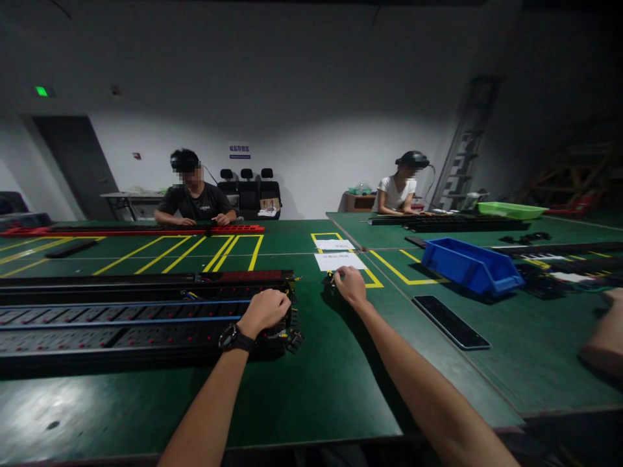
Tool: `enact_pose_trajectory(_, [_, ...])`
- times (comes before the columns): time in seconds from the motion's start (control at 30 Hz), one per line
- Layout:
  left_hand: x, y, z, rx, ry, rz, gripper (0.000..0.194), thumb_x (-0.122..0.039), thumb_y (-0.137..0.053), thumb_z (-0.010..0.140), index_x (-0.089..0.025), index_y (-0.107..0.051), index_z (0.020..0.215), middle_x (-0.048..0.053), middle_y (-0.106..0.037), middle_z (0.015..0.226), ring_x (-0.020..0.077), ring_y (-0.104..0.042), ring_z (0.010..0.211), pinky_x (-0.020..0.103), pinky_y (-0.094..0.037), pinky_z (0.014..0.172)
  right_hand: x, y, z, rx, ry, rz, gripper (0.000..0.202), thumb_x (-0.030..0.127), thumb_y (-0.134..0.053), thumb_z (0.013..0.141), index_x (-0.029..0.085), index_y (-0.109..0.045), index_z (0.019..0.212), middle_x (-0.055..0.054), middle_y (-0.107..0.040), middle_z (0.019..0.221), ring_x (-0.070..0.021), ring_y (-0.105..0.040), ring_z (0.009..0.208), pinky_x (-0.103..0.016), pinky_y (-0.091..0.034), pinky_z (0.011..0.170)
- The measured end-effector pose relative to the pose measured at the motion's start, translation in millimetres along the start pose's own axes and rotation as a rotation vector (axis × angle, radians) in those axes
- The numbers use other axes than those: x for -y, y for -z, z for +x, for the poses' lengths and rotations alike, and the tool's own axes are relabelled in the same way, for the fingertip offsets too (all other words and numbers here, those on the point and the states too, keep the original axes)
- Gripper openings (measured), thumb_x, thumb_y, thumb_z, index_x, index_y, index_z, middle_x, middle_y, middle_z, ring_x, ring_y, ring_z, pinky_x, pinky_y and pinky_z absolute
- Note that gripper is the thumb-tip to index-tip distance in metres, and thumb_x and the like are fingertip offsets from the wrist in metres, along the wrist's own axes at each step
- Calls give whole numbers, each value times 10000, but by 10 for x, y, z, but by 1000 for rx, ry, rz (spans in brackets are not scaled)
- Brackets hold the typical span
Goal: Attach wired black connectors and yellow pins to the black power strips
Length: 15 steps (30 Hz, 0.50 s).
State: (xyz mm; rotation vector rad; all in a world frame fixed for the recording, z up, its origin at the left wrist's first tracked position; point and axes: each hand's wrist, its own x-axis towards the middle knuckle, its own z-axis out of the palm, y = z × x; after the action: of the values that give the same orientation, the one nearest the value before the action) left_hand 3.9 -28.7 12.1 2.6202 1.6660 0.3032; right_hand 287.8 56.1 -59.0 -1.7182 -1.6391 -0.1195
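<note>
My left hand point(267, 310), with a black watch on its wrist, is curled over the right end of several long black power strips point(160, 336) lying side by side. Its fingertips are hidden, so I cannot see exactly what they grip. Small black end parts and wires point(293, 340) stick out beside that hand. My right hand point(349, 284) is closed in a pinch over the table, just below the white paper labels point(339, 261). At its fingertips is a small dark part point(329, 280), too small to name.
A blue bin point(470, 267) and a phone-like dark slab point(450, 322) are to the right. Two people sit across the green table point(321, 402), beside a red rail point(29, 231) and black strips point(457, 224). Another person's arm point(606, 334) shows at the right edge.
</note>
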Motion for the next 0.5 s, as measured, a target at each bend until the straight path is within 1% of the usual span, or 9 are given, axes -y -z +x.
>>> enact_pose_trajectory(0.07, [-2,-2,-1,-3,1,2,436,-321,-350,983,-225,-742,818,100,-766,995,246,-704,933,316,-495,806,222,-12,-69,39,131,47,245,260,-551,934,185,-732,1080,-123,-692,1038,-253,-626,963,-322,-454,846])
enact_pose_trajectory(0.13, [-6,2,-3,-7,3,6,429,-316,-356,980,-225,-744,819,100,-768,995,246,-707,931,316,-496,808,483,-34,-174,112,282,89,283,274,-532,967,186,-689,1185,-109,-672,1065,-236,-624,971,-310,-454,855])
enact_pose_trajectory(0.2, [-10,7,-5,-9,6,11,418,-308,-366,976,-226,-747,826,99,-771,1000,244,-711,937,314,-498,819,732,-55,-291,194,437,101,320,280,-469,1015,204,-651,1266,-94,-653,1088,-216,-621,988,-302,-452,887])
enact_pose_trajectory(0.27, [-14,11,-6,-9,9,20,410,-302,-374,974,-225,-751,834,102,-772,999,245,-713,944,314,-500,833,915,-68,-388,255,542,107,363,257,-429,1033,224,-608,1347,-85,-639,1127,-198,-621,985,-295,-455,902])
enact_pose_trajectory(0.3, [-15,11,-6,-9,9,25,408,-302,-376,973,-224,-752,837,104,-772,997,248,-714,947,316,-501,837,972,-72,-422,278,582,104,375,248,-425,1032,230,-599,1364,-84,-635,1138,-198,-620,989,-298,-456,908])
enact_pose_trajectory(0.37, [-16,10,-6,-13,6,29,410,-302,-374,972,-222,-752,837,109,-772,991,257,-715,944,325,-505,835,1011,-72,-453,292,623,104,382,218,-434,1018,223,-606,1358,-88,-636,1143,-204,-615,1017,-304,-456,931])
enact_pose_trajectory(0.43, [-15,5,-4,-16,3,24,409,-300,-373,970,-219,-748,828,109,-772,984,261,-718,934,329,-507,819,966,-69,-446,265,616,113,361,187,-446,995,199,-637,1301,-93,-650,1120,-209,-610,1041,-304,-451,951])
enact_pose_trajectory(0.5, [-12,-2,-2,-13,0,20,408,-295,-374,965,-216,-745,814,110,-773,977,261,-720,925,326,-507,803,870,-68,-416,227,579,133,323,182,-459,979,186,-660,1232,-93,-670,1086,-209,-616,1030,-299,-455,942])
